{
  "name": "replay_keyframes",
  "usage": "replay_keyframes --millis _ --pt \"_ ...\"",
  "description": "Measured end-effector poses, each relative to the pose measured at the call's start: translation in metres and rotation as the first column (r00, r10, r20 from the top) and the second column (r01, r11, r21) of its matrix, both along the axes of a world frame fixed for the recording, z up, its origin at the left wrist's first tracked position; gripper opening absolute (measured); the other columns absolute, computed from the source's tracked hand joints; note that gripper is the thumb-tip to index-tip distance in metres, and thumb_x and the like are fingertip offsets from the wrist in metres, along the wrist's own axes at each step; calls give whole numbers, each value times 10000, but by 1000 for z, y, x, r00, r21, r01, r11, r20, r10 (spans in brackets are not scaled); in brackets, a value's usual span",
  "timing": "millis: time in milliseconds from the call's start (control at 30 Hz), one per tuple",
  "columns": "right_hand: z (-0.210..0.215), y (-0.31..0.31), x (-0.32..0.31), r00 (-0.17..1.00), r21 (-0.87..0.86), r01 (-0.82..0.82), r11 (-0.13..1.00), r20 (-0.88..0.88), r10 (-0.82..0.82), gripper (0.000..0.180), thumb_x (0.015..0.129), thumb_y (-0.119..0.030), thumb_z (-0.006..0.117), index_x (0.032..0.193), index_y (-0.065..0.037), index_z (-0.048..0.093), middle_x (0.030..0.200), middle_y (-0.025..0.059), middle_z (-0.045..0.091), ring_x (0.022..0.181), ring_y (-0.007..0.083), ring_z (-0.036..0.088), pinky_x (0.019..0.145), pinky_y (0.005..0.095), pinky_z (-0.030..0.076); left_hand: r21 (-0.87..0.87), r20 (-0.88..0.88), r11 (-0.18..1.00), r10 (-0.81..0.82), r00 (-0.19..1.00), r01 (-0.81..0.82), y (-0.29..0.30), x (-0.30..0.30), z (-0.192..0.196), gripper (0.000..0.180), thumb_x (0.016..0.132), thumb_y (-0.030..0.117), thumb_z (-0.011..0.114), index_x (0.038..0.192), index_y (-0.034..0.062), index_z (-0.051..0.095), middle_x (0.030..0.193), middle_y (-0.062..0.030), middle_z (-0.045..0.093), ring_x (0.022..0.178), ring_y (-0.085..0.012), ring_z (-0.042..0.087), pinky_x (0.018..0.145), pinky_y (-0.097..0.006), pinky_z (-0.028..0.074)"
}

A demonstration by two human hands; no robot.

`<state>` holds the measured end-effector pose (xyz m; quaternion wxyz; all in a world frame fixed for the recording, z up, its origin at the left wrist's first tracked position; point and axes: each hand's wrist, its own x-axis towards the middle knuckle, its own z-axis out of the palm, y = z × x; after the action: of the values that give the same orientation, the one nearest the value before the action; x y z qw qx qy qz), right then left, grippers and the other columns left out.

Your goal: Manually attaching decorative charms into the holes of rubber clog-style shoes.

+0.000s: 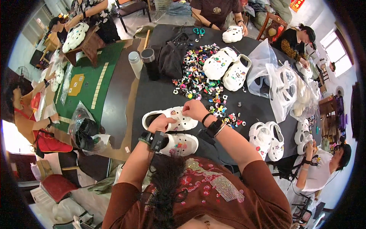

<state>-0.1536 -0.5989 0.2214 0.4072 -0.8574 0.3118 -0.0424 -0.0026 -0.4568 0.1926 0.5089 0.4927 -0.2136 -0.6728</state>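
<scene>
A white clog (187,123) with round holes lies sideways on the black table, toe to the right. My left hand (162,124) grips its upper near the strap, thumb close to a small charm. Over the toe part, my right hand (195,111) is closed in a pinch at the holes; whatever is between its fingertips is hidden. Nearer to me rests a second white clog (188,144), with colourful charms on its toe, partly covered by my left wrist. Beyond my right hand spreads a pile of small colourful shoe charms (200,63).
A finished-looking pair of white clogs (236,74) stands beside the pile, another pair (271,139) to the right. Clear plastic bags (284,87), a black bag (173,55), a dark tumbler (150,65) and a white bottle (135,63) share the table. Other people work around it.
</scene>
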Motion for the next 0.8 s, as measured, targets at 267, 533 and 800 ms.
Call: replay_keyframes --millis 267,533,800 --pt "10 9 13 990 -126 -89 988 -124 73 143 648 -182 755 717 -71 699 761 115 672 747 279 654 727 374 532 111 -133 990 106 985 -91 9 -5 16 415 772 -107 547 1171 5 566 1071 -97 649 902 -226 664 655 -336 561" --pt "22 3 17 921 -169 -110 979 -388 36 502 619 -266 821 1045 -122 598 1023 162 627 923 291 626 829 385 507 49 -69 998 51 996 -47 14 -11 20 438 783 -91 543 1210 6 546 1099 -77 639 944 -203 642 763 -320 545" --pt "-19 -10 15 962 74 -154 985 -216 167 687 614 -239 849 1183 -79 499 1047 183 624 999 355 601 893 406 470 52 -92 998 23 996 -18 18 -10 8 515 776 -100 544 1275 16 491 1166 -84 611 997 -218 628 859 -348 515"
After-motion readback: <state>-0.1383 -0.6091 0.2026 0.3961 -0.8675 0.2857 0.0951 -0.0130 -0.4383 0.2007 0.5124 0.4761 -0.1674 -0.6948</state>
